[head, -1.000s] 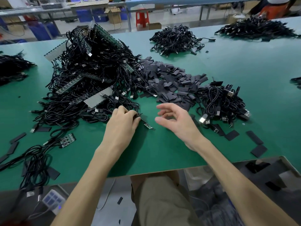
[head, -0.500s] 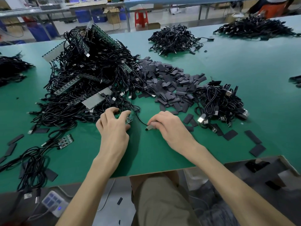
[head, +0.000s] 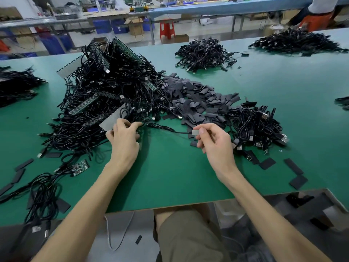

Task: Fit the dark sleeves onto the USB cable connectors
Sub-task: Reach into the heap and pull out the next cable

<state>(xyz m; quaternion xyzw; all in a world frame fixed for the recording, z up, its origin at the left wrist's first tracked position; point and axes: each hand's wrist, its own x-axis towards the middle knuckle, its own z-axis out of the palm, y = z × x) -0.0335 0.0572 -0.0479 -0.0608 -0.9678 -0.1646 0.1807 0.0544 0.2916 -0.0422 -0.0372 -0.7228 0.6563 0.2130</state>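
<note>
My right hand pinches the metal USB connector of a black cable between thumb and forefinger, lifted just above the green table. The cable runs left to my left hand, whose curled fingers rest at the edge of a big heap of black cables and green circuit boards; what they hold is hidden. A mound of flat dark sleeves lies behind my hands. A few sleeves lie just under my right hand.
A pile of coiled USB cables sits right of my right hand, with loose sleeves scattered near it. More cable heaps lie at the far centre, far right and left edge. A small circuit board lies at the front left.
My right hand took the connector off the table and drew it to the right, stretching the cable. My left hand shifted up toward the heap's edge.
</note>
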